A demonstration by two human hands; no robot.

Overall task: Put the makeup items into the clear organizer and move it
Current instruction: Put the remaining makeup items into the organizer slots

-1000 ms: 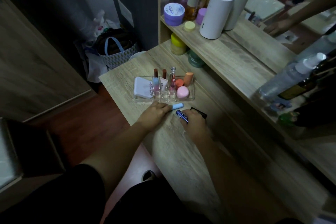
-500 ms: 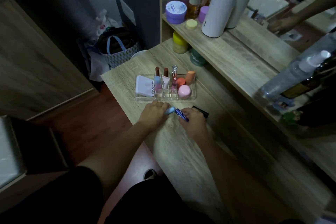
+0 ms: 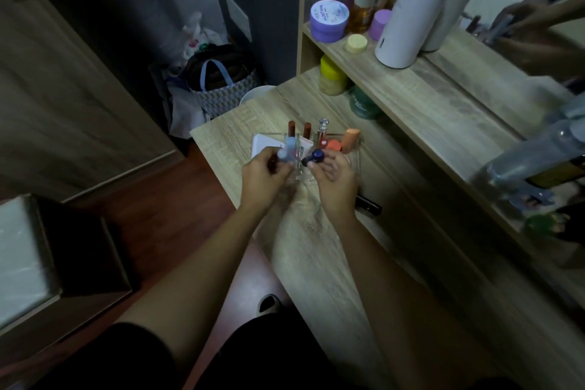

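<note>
The clear organizer sits on the wooden desk, holding a white compact, upright lipsticks, a small glass bottle and orange items. My left hand grips a light blue tube... held upright over the organizer's front left slots. My right hand grips a dark blue tube over the front middle. Both hands hide the organizer's front edge. A black item lies on the desk just right of my right wrist.
A raised shelf carries a white cylinder, a purple jar and bottles. A yellow jar and a green jar stand under it. A spray bottle lies right. A bag sits on the floor, left.
Both hands lifted their tubes off the desk and moved forward over the organizer's front. The black item is now uncovered beside my right wrist.
</note>
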